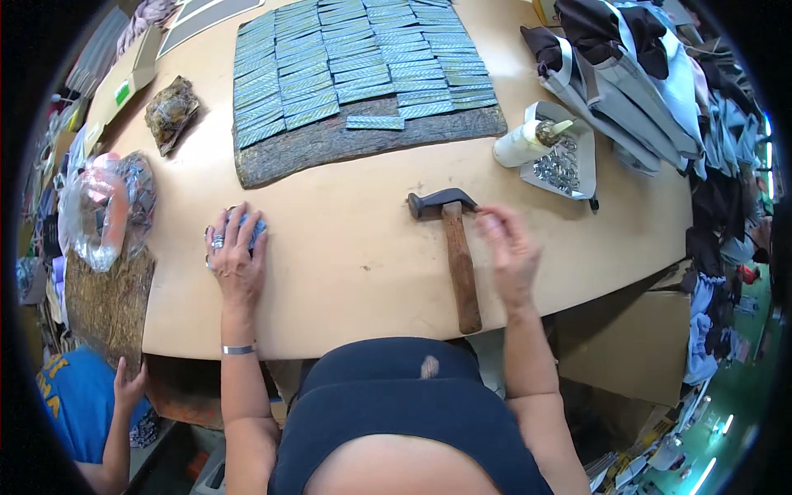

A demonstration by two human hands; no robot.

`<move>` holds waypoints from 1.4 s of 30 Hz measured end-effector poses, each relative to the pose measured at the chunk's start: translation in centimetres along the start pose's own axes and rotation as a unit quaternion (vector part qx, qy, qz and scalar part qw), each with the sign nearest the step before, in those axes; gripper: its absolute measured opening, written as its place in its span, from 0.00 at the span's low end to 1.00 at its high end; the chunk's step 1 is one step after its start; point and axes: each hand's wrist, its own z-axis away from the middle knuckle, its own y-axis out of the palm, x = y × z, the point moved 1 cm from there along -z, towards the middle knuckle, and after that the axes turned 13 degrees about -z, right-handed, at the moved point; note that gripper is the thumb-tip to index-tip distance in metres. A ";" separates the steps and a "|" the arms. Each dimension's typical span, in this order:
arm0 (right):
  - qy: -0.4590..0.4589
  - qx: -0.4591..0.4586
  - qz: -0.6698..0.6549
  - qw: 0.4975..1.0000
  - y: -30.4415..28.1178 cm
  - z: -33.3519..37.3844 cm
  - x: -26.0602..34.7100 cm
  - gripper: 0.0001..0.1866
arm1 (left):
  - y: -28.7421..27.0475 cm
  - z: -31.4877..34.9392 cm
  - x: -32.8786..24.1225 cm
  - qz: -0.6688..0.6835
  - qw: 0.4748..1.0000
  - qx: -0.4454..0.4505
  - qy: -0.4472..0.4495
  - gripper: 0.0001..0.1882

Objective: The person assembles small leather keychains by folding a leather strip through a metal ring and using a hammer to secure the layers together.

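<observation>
My left hand (236,252), with rings on its fingers, rests on the table with its fingers curled over a small blue patterned piece (258,228), mostly hidden under them. To the right, my right hand (513,252) hovers beside the hammer's head, thumb and fingertips pinched together; whatever is between them is too small to make out. A hammer (459,264) with a dark metal head and worn wooden handle lies on the table between my hands. Beyond it, many blue patterned strips (355,62) lie in overlapping columns on a dark, rough board (305,157). One strip (375,123) lies apart at the front.
A white tray of small metal rings (564,169) and a white bottle (520,147) stand right of the board. Folded grey fabric pieces (627,99) pile at the far right. A wrapped lump (172,114) and a plastic-bagged roll (103,210) sit left. Another person's hand (129,386) is lower left.
</observation>
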 end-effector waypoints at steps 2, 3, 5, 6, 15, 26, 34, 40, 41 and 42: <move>-0.031 -0.088 -0.006 0.996 -3.0 -2.1 -0.1 0.06 | -0.1 -0.3 1.6 -0.026 0.999 -0.011 -0.016 0.16; -0.080 -0.101 0.083 0.988 -4.6 -3.1 -0.2 0.07 | 0.0 -0.5 2.4 -0.055 0.998 -0.014 -0.032 0.16; -0.138 -0.119 0.229 0.956 -7.3 -5.0 -0.8 0.07 | -0.4 -1.2 3.3 -0.102 0.991 0.006 -0.081 0.14; -0.147 -0.122 0.284 0.940 -8.2 -5.8 -1.2 0.08 | -0.8 -1.4 3.7 -0.099 0.991 0.012 -0.093 0.14; -0.016 0.007 0.403 0.915 -10.2 -12.2 -6.5 0.11 | -1.9 -7.0 -6.2 0.252 0.965 -0.032 0.067 0.13; -0.212 -0.093 0.334 0.914 -9.8 -10.2 -5.8 0.07 | 2.8 -12.8 -12.8 0.207 0.976 -0.024 0.066 0.13; 0.011 -0.036 -0.025 0.999 -2.0 -2.1 -0.6 0.04 | 2.6 -12.1 -12.4 0.263 0.962 -0.048 0.059 0.09; -0.170 0.222 0.104 0.955 7.1 3.0 -1.9 0.08 | 0.8 -10.2 -12.2 0.481 0.877 0.010 -0.008 0.09; -0.188 0.232 0.122 0.947 7.5 3.3 -2.2 0.09 | 0.3 -9.7 -11.9 0.515 0.857 0.020 -0.015 0.09; -0.208 0.241 0.139 0.938 7.8 3.4 -2.2 0.09 | -0.3 -9.0 -11.4 0.533 0.843 0.060 -0.036 0.09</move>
